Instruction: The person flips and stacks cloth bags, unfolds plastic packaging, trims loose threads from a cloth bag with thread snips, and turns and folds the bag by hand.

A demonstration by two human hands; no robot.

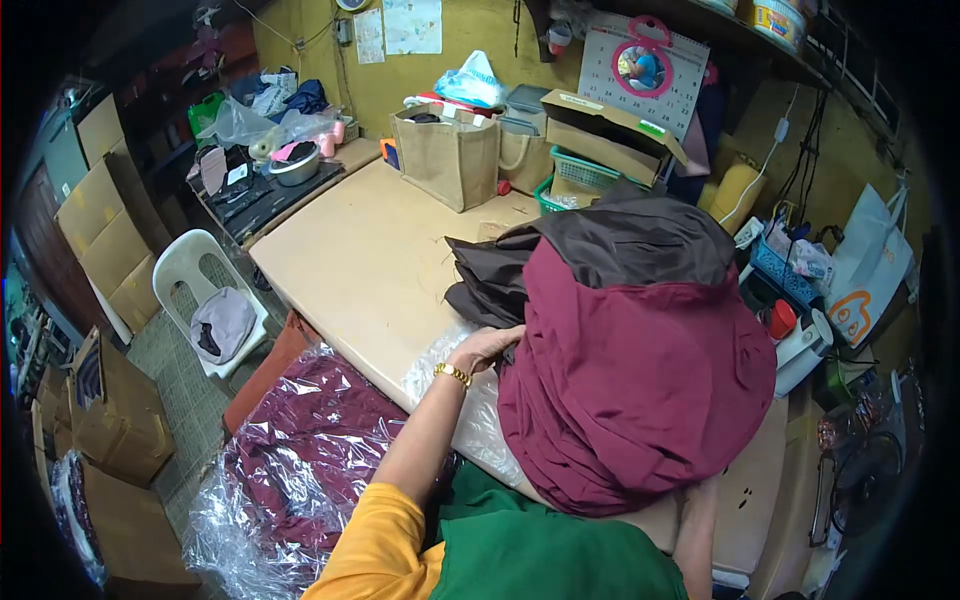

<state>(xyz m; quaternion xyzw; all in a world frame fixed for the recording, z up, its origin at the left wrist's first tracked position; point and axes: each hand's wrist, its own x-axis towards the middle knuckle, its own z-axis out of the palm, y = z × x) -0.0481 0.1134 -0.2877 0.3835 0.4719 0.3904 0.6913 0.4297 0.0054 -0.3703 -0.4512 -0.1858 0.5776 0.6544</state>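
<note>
A big bundle of maroon cloth (640, 370) with a black cloth part (640, 235) folded over its top fills the right of the table in front of me. At the bundle's left edge, my left hand (487, 347) is closed on the fabric, its fingertips partly hidden by the folds. My right wrist (697, 500) reaches beneath the bundle's lower right side, and the cloth covers that hand's fingers. Clear plastic (480, 440) lies under the left part of the bundle. More maroon cloth in shiny clear plastic (310, 420) rests to the left of my left arm.
The tan tabletop (350, 250) extends toward a jute bag (450, 160), a cardboard box (600, 135) and a green basket (580, 175). A white chair (200, 265) stands left. On the right are a white machine (803, 350) and a blue basket (785, 265).
</note>
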